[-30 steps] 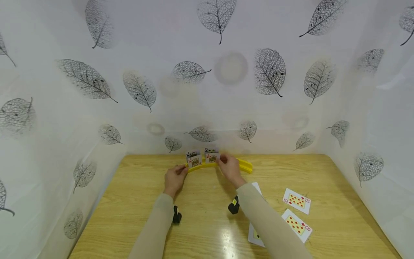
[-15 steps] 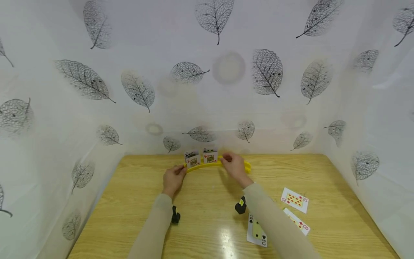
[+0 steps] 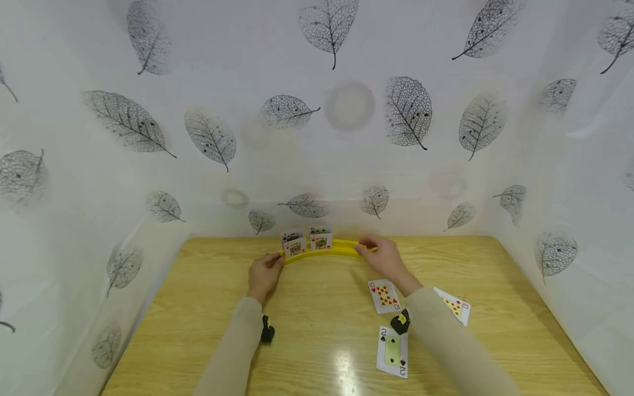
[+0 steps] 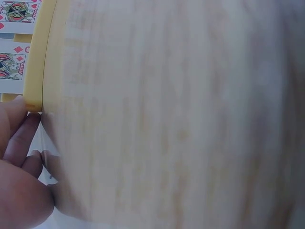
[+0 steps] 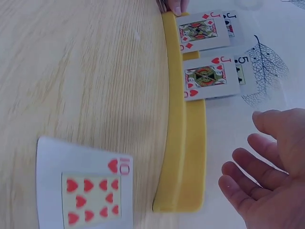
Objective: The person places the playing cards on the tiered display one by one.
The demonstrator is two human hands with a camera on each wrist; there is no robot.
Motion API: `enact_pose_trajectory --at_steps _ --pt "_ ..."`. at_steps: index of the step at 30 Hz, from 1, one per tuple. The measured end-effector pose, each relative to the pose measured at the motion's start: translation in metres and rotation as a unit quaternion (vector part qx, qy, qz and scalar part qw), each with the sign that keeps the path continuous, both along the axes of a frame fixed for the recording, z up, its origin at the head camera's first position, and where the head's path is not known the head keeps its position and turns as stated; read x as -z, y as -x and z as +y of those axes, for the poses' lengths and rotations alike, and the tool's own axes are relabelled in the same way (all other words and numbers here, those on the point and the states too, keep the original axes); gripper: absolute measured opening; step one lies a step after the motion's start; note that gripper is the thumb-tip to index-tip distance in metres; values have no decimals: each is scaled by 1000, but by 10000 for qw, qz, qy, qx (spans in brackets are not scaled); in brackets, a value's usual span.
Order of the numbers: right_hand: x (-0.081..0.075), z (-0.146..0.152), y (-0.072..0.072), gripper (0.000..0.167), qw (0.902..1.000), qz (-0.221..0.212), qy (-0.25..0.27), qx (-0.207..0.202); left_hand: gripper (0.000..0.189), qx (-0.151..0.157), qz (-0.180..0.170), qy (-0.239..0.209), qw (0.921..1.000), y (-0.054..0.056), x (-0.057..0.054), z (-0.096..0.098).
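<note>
A curved yellow playing card holder [image 3: 342, 247] lies near the table's back edge. My left hand [image 3: 263, 275] pinches its left end between thumb and fingers; in the left wrist view the fingertips [image 4: 29, 121] sit right at that end. Upright in the holder's left half are a jack of diamonds [image 5: 198, 32] with a black jack [image 5: 232, 26] behind it, and a jack of hearts [image 5: 205, 78] with a black five [image 5: 242, 76] behind. My right hand [image 3: 386, 257], fingers loosely bent and holding nothing, hovers by the holder's right end.
On the table's right side lie a ten of hearts [image 3: 383, 297], a two of spades [image 3: 393, 352] and a ten of diamonds [image 3: 455, 305], partly covered by the right sleeve [image 3: 455, 335]. A white leaf-print sheet [image 3: 346, 165] surrounds the table.
My right hand has moved right along the holder, away from the jack of hearts. Its arm now uncovers the ten of hearts and hides the eight of diamonds. The left hand stays put.
</note>
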State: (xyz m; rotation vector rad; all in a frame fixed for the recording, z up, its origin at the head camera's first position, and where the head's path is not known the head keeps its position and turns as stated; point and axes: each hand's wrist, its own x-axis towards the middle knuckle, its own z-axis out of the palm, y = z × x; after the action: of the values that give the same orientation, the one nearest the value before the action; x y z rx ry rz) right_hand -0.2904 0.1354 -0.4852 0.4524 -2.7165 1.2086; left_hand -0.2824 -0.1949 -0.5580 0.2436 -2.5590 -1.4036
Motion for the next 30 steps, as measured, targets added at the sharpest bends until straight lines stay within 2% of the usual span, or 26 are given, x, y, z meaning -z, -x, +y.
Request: enact_pose_trajectory --at_steps 4,9,13,17,22,30 --pt "-2 15 -8 36 9999 4 -130 -60 30 18 -3 24 10000 1 0 -1" --pt "3 33 -18 38 9990 17 -428 -150 30 23 -37 -4 10000 0 1 -1" --pt "9 48 -26 43 9978 -217 -612 -153 30 26 -17 3 10000 0 2 -1" --pt "14 59 -35 52 9944 -456 -922 -252 30 31 -22 -23 10000 0 2 -1" --pt "20 71 -46 66 9872 -515 -1447 -421 30 44 -57 -33 10000 0 1 -1" --pt "31 86 -55 71 9833 -644 -1657 -393 30 -4 -87 23 10000 2 2 -1"
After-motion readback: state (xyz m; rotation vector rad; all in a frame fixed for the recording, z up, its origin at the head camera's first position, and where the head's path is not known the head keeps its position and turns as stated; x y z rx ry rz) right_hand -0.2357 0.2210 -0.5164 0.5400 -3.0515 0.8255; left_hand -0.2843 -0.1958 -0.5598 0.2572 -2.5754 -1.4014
